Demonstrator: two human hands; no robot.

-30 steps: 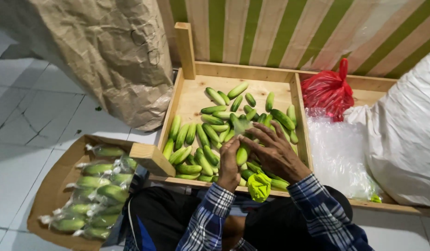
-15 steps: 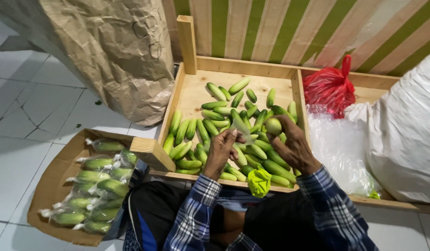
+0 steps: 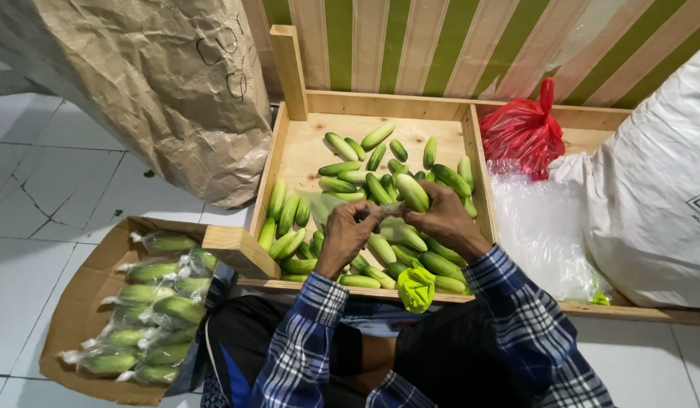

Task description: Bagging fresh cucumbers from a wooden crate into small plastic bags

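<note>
A wooden tray (image 3: pixel 289 162) holds several loose green cucumbers (image 3: pixel 342 147). Over its near half, my left hand (image 3: pixel 346 234) pinches the edge of a thin clear plastic bag (image 3: pixel 323 205). My right hand (image 3: pixel 441 219) grips one cucumber (image 3: pixel 411 192) and the other edge of the bag's mouth. The two hands are close together, just above the pile. A crumpled yellow-green wad (image 3: pixel 416 287) sits on the tray's front rail below my right wrist.
A cardboard box (image 3: pixel 78 302) at lower left holds several bagged cucumbers (image 3: pixel 150 302). A large brown paper sack (image 3: pixel 153 83) stands at upper left. A red plastic bag (image 3: pixel 524 128), clear plastic sheets (image 3: pixel 539 227) and a white sack (image 3: pixel 652 189) fill the right compartment.
Both hands rose from the cucumber pile. My right hand picked up a cucumber and brought it to the clear bag held by my left hand.
</note>
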